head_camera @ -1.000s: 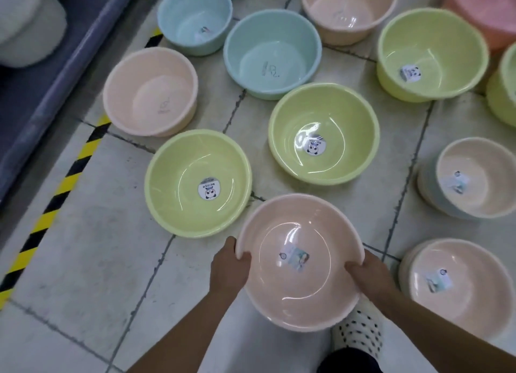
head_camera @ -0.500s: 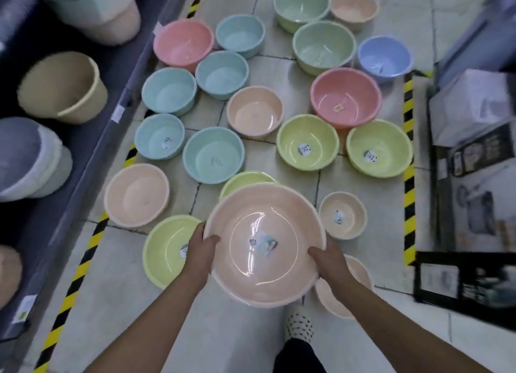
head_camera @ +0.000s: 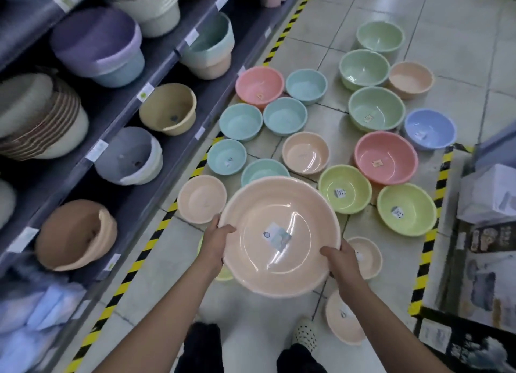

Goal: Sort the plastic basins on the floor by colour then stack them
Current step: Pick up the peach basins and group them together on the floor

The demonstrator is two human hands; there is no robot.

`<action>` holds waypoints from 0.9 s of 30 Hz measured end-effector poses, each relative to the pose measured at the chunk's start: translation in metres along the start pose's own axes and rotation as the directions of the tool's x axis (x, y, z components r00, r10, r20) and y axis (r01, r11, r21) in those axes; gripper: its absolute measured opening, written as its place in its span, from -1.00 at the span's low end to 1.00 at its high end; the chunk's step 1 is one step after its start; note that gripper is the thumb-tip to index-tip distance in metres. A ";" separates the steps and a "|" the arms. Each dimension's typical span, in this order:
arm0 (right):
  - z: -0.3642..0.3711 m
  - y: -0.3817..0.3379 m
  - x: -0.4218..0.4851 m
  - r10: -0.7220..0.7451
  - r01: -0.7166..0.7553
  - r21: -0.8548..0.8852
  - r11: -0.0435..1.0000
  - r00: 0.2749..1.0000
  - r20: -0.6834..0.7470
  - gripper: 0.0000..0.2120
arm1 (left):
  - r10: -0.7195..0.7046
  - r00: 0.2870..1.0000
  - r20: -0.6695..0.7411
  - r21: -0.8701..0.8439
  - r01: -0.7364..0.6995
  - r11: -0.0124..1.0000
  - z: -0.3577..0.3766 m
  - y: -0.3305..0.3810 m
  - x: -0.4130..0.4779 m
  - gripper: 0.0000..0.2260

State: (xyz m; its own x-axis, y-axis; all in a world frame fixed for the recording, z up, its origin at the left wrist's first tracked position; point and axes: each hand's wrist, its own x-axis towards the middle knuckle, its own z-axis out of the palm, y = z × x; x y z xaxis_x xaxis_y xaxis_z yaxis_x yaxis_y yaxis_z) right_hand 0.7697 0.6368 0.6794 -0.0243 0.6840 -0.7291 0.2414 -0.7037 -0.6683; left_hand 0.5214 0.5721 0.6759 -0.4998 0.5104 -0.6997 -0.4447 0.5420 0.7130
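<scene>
I hold a large peach basin up off the floor, mouth up, with a label in its bottom. My left hand grips its left rim and my right hand grips its right rim. On the floor beyond lie several basins: a peach one at left, another peach one in the middle, teal ones, pink ones, yellow-green ones, pale green ones and a blue one. Two small peach basins lie under my right arm.
A dark shelf unit with stacked tubs and baskets runs along the left. Yellow-black tape marks the floor by it. Cardboard boxes stand at the right behind more tape. My feet are below the held basin.
I have lifted the peach basin from the floor to about waist height, both hands still on its rim. The view has pulled back, so many more basins and the shelves show.
</scene>
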 end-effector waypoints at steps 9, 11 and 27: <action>0.204 -0.067 -0.027 -0.018 0.021 0.042 0.999 0.997 -0.081 -0.51 | 0.048 0.999 0.010 0.077 -0.049 0.996 -0.152 0.112 0.085 -0.64; 0.245 -0.076 -0.027 0.000 0.005 0.055 0.998 0.996 -0.091 -0.51 | 0.053 0.998 0.034 0.140 -0.057 0.988 -0.184 0.135 0.106 -0.65; 0.364 -0.163 0.058 0.001 0.002 0.058 0.998 0.998 -0.063 -0.56 | 0.016 1.000 0.020 0.197 -0.020 0.980 -0.224 0.241 0.242 -0.64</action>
State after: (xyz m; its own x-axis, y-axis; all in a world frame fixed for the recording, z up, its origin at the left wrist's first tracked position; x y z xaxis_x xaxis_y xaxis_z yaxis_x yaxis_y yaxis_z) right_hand 0.3757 0.7211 0.6928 0.0373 0.6938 -0.7192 0.1843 -0.7121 -0.6774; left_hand 0.1266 0.6769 0.6881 -0.4921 0.5322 -0.6889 -0.2799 0.6526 0.7041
